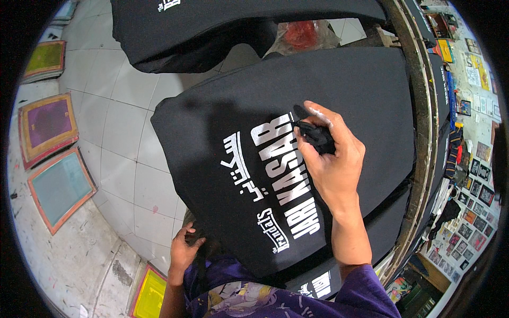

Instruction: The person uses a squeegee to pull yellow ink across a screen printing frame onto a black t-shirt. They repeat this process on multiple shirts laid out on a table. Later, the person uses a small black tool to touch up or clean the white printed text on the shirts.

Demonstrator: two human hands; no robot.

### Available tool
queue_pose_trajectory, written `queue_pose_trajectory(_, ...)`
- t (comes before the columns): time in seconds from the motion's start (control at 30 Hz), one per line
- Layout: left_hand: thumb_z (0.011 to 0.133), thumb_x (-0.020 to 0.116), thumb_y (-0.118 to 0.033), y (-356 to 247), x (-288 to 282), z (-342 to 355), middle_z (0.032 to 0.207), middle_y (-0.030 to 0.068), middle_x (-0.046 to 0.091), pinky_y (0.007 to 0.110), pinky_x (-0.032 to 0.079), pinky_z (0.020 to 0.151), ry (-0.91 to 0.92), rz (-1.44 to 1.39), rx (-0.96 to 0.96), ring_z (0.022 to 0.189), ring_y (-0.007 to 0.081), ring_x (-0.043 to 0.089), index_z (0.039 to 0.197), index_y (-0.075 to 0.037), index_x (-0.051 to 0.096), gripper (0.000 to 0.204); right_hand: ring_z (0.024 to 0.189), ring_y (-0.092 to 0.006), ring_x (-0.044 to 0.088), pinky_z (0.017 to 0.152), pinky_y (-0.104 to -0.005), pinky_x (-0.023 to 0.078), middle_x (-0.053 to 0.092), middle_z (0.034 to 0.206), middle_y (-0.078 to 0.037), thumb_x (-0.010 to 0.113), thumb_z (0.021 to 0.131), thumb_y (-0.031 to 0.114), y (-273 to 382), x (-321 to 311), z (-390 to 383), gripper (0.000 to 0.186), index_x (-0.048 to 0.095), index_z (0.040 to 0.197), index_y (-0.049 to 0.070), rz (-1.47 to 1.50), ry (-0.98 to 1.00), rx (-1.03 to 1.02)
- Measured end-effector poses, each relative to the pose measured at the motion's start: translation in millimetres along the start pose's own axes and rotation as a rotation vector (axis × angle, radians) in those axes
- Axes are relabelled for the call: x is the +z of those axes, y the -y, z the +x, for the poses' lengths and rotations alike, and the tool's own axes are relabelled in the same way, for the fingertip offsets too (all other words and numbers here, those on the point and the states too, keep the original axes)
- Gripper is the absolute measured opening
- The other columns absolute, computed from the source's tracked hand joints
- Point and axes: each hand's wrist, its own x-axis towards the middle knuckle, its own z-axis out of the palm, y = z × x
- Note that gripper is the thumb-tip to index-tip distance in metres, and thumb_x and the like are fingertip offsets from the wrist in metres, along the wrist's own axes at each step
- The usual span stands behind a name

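Note:
A black shirt (339,90) with a white printed design lies flat on a printing board in the middle of the view. My right hand (331,156) rests on the print and pinches a small black cloth wad (313,135) against the white lettering. My left hand (185,249) is down at the board's near edge, fingers curled on the hanging hem of the black shirt (204,249), above my purple patterned sleeve.
Another black shirt on a board (212,26) sits just beyond. Framed printing screens (61,185) lean on the tiled floor at left, a yellow one (148,294) by my feet. A curved metal rail (424,122) runs down the right, past a wall of small pictures (474,180).

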Motion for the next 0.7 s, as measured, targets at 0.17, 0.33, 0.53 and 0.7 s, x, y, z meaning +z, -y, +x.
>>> queue_pose_trajectory(0.17, 0.079, 0.087, -0.016, 2.8, -0.4, 0.5, 0.135, 0.0213, 0.066, 0.039, 0.053, 0.103, -0.011, 0.007, -0.024, 0.121, 0.033, 0.067, 0.122, 0.004, 0.063, 0.052, 0.093, -0.0179, 0.075, 0.082, -0.0297, 0.057, 0.076, 0.101, -0.011, 0.078, 0.082, 0.0, 4.3, -3.9, 1.8, 0.041, 0.071, 0.122, 0.005, 0.061, -0.101, 0.124)
queue_pose_trajectory(0.33, 0.079, 0.087, -0.018, 7.1, -4.0, 2.7, 0.126, 0.0185, 0.069, 0.039, 0.054, 0.099, 0.02, -0.012, -0.019, 0.112, 0.0307, 0.069, 0.135, 0.003, 0.06, 0.065, 0.097, -0.0148, 0.073, 0.087, -0.028, 0.056, 0.076, 0.108, -0.012, 0.079, 0.082, -0.002, 4.0, -11.4, -9.9, 0.041, 0.072, 0.122, 0.004, 0.172, -0.139, 0.19)
queue_pose_trajectory(0.53, 0.081, 0.088, -0.017, -0.7, -9.1, 11.3, 0.114, 0.0164, 0.071, 0.036, 0.055, 0.092, 0.058, 0.038, 0.052, 0.103, 0.026, 0.07, 0.135, 0.008, 0.058, 0.067, 0.113, -0.0286, 0.071, 0.098, -0.0363, 0.057, 0.072, 0.124, -0.013, 0.079, 0.075, 0.0, 12.5, -24.4, -39.3, 0.055, 0.068, 0.128, 0.006, 0.29, -0.117, 0.168)
queue_pose_trajectory(0.7, 0.089, 0.081, -0.018, -29.6, -45.0, 5.1, 0.11, 0.0102, 0.071, 0.031, 0.054, 0.087, 0.361, 0.353, 0.065, 0.097, 0.0173, 0.067, 0.122, 0.001, 0.068, 0.041, 0.105, -0.0226, 0.073, 0.094, -0.0348, 0.055, 0.075, 0.113, -0.014, 0.079, 0.087, 0.007, 64.2, -55.2, -75.8, 0.035, 0.071, 0.12, 0.003, 0.616, -0.32, 0.376)
